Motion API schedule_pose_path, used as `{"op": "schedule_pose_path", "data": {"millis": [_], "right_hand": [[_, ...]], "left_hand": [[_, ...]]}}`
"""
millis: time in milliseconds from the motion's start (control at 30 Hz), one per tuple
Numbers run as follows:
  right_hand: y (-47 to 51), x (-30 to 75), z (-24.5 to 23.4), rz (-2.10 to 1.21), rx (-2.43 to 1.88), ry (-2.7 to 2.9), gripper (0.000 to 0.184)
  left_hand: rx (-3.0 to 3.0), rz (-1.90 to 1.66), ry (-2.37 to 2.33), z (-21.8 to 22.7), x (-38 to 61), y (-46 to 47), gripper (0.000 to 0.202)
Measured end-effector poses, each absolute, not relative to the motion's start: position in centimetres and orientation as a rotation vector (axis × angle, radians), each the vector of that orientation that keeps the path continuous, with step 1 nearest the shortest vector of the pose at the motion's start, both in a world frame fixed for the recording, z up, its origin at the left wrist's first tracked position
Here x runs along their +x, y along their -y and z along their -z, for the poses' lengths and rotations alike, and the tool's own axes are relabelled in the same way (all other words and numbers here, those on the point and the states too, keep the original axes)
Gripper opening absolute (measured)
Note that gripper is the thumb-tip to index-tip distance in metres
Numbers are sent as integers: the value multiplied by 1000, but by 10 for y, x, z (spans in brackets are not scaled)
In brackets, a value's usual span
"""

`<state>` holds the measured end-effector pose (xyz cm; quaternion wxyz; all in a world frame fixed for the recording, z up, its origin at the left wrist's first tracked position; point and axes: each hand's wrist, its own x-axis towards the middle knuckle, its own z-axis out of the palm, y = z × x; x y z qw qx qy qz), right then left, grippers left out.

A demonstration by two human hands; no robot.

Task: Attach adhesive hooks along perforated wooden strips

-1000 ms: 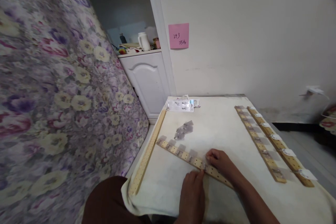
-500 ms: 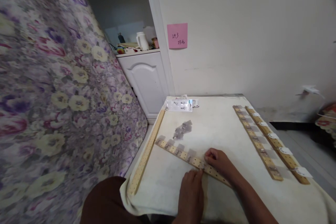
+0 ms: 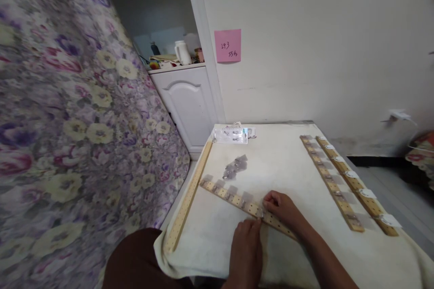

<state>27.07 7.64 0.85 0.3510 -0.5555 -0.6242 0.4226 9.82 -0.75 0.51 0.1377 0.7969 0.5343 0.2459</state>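
Note:
A perforated wooden strip (image 3: 233,198) lies slantwise on the white cloth-covered table (image 3: 288,162), with small clear bags fixed along its upper part. Both hands meet at its middle. My left hand (image 3: 246,250) rests on the table below the strip, fingers together, fingertips touching the strip. From the far side my right hand (image 3: 282,208) bends its fingers over the strip and pinches at a small metal piece there. What the fingertips hold is too small to make out. A loose heap of small clear bags (image 3: 234,168) lies just beyond the strip.
A bare wooden strip (image 3: 188,199) runs along the table's left edge. Two more strips (image 3: 334,186) with bags and white tags lie at the right. A clear packet (image 3: 230,135) sits at the far edge. A floral cloth (image 3: 74,122) hangs at the left; a white cabinet (image 3: 186,104) stands behind.
The view has drifted slightly; both hands stay at the same spot on the strip with hardly any movement.

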Motion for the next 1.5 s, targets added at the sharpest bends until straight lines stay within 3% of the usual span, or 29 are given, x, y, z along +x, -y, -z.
{"op": "schedule_pose_path", "data": {"millis": [1167, 1500], "right_hand": [[-72, 270, -1, -1033, -1536, 1604, 28], [-66, 273, -6, -996, -1461, 1567, 22]], "left_hand": [[2278, -746, -1528, -4, 96, 7, 51], [2246, -733, -1550, -4, 96, 7, 52]]}}
